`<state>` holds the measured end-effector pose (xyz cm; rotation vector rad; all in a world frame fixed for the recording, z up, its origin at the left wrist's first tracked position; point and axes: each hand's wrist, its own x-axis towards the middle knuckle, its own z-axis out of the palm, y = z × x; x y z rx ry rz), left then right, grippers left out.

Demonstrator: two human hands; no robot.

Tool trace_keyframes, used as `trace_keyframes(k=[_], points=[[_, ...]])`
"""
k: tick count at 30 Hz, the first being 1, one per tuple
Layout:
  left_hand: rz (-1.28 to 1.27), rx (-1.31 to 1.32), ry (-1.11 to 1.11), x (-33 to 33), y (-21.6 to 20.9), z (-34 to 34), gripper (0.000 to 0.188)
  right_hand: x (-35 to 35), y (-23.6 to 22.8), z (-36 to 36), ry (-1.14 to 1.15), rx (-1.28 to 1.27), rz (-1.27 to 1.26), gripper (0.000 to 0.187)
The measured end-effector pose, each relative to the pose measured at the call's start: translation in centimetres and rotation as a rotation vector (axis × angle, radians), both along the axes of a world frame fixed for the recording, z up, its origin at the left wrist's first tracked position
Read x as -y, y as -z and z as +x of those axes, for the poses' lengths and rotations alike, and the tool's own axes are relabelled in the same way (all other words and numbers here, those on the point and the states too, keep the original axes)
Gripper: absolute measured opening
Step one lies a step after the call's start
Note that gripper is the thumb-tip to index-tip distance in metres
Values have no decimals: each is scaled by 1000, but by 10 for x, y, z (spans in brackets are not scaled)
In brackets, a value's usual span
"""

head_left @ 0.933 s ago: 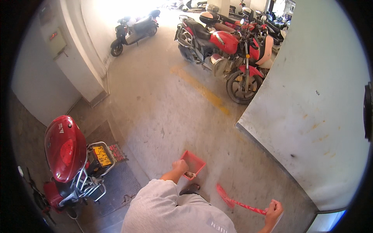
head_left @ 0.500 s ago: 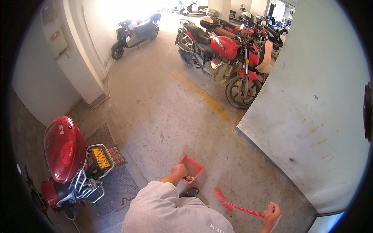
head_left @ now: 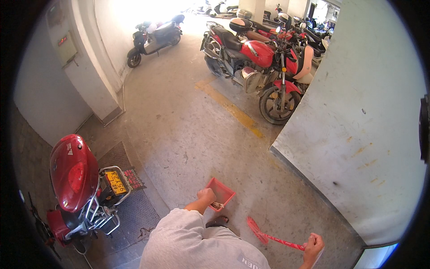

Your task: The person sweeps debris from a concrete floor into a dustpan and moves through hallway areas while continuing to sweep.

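A pinkish-red dustpan [head_left: 224, 190] is low in front of me, with some debris [head_left: 217, 205] gathered at its near end. My left hand [head_left: 206, 196] is closed at its left side, gripping it, though the fingers cover the handle. On the right, my right hand [head_left: 315, 245] is wrapped round the patterned red handle of a broom [head_left: 284, 243]. The red broom head points left and lies low over the concrete, apart from the dustpan. A dark sandal [head_left: 218, 221] shows just below the dustpan.
A red motorcycle [head_left: 257, 54] stands far right beside other parked bikes. Nearer, at left, is a scooter with a red top box [head_left: 74, 172] on a metal plate. A dark scooter [head_left: 156, 38] stands by the far left wall. A pale wall [head_left: 358, 148] bounds the right.
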<state>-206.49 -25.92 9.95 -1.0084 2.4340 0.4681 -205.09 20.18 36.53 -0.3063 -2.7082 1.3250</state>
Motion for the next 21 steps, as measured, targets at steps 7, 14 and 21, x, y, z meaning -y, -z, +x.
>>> trace_keyframes(k=[7, 14, 21], points=[[7, 40, -16, 1, -8, -4, 30, 3, 1, 4, 41, 24, -82, 15], [6, 98, 57, 5, 7, -7, 36, 4, 3, 9, 80, 17, 54, 17], [-79, 169, 179, 12, 17, -7, 44, 11, -22, 21, 112, -60, 189, 15]])
